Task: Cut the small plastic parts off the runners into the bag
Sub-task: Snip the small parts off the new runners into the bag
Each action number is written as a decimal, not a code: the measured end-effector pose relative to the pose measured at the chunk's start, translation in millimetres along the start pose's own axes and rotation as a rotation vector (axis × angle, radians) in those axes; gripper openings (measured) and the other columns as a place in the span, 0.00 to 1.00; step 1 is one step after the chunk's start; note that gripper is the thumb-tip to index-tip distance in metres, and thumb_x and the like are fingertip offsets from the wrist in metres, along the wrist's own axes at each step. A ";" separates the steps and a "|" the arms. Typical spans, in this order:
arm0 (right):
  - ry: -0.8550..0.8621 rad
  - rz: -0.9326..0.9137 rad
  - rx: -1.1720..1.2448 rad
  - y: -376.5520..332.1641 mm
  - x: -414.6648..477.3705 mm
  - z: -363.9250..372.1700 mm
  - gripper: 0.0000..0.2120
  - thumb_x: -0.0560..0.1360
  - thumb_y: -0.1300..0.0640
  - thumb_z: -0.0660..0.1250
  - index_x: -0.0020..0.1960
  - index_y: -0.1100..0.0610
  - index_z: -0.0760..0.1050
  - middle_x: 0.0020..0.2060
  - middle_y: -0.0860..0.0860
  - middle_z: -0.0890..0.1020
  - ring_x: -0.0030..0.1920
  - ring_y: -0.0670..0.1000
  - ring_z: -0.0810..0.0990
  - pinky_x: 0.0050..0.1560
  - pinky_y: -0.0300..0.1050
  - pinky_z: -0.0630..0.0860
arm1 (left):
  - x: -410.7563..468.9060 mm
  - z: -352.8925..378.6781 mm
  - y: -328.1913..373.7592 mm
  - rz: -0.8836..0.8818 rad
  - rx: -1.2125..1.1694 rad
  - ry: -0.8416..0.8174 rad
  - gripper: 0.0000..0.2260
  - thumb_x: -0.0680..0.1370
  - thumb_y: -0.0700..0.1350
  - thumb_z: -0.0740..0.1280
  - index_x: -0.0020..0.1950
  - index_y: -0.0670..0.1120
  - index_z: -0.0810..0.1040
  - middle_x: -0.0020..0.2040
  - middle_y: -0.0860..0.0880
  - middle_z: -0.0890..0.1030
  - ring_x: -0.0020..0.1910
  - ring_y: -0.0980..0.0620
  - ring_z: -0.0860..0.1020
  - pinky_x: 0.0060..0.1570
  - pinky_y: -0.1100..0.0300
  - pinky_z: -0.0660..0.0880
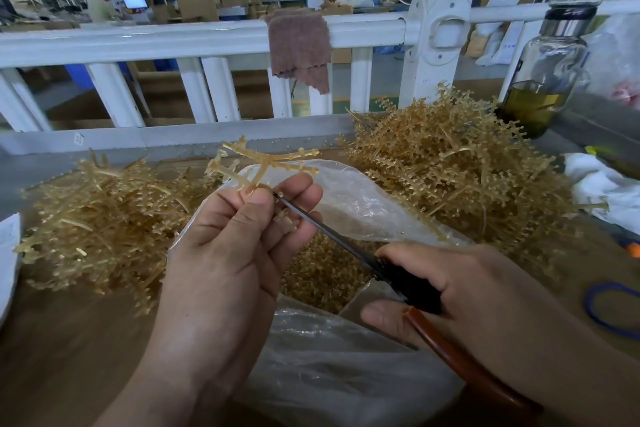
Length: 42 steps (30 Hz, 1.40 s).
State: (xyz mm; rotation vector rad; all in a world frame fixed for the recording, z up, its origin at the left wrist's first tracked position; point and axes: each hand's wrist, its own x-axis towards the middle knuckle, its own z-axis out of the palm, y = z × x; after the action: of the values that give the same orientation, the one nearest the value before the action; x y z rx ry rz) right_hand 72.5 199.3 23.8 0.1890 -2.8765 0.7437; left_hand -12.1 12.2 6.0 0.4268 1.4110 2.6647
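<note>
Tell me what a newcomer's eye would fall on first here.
Two heaps of tan, branching plastic runners catch the eye first: the left heap and the taller right heap. Between them the left hand pinches a single tan runner above an open clear plastic bag, while the right hand grips black-bladed scissors with red-brown handles, their tip at the held runner's base.
</note>
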 end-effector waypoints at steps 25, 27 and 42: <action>-0.022 -0.022 0.030 5.3 0.7 2.3 0.27 0.69 0.25 0.59 0.46 0.49 0.74 0.33 0.43 0.76 0.33 0.42 0.76 0.32 0.35 0.68 | -0.3 0.7 -0.6 -0.042 0.000 0.035 0.10 0.83 0.40 0.58 0.43 0.47 0.70 0.54 0.38 0.86 0.56 0.43 0.85 0.45 0.59 0.82; -0.026 -0.013 0.054 6.1 1.7 3.7 0.29 0.69 0.24 0.59 0.48 0.49 0.75 0.33 0.45 0.77 0.33 0.43 0.76 0.33 0.35 0.68 | 0.4 -0.4 0.0 -0.044 -0.022 0.026 0.08 0.81 0.41 0.60 0.42 0.48 0.71 0.55 0.37 0.85 0.57 0.42 0.84 0.46 0.58 0.82; -0.033 0.016 -0.026 2.0 0.4 3.1 0.23 0.70 0.27 0.60 0.44 0.46 0.70 0.35 0.40 0.77 0.34 0.41 0.76 0.36 0.32 0.70 | 1.0 -6.1 -1.9 -0.031 0.153 0.037 0.09 0.75 0.44 0.67 0.35 0.52 0.78 0.49 0.43 0.85 0.52 0.46 0.83 0.57 0.46 0.76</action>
State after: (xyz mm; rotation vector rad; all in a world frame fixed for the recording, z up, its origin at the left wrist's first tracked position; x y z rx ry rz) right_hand 71.3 199.4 20.3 0.1764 -2.9208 0.7124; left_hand -15.0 8.6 1.4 0.3672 1.6246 2.5637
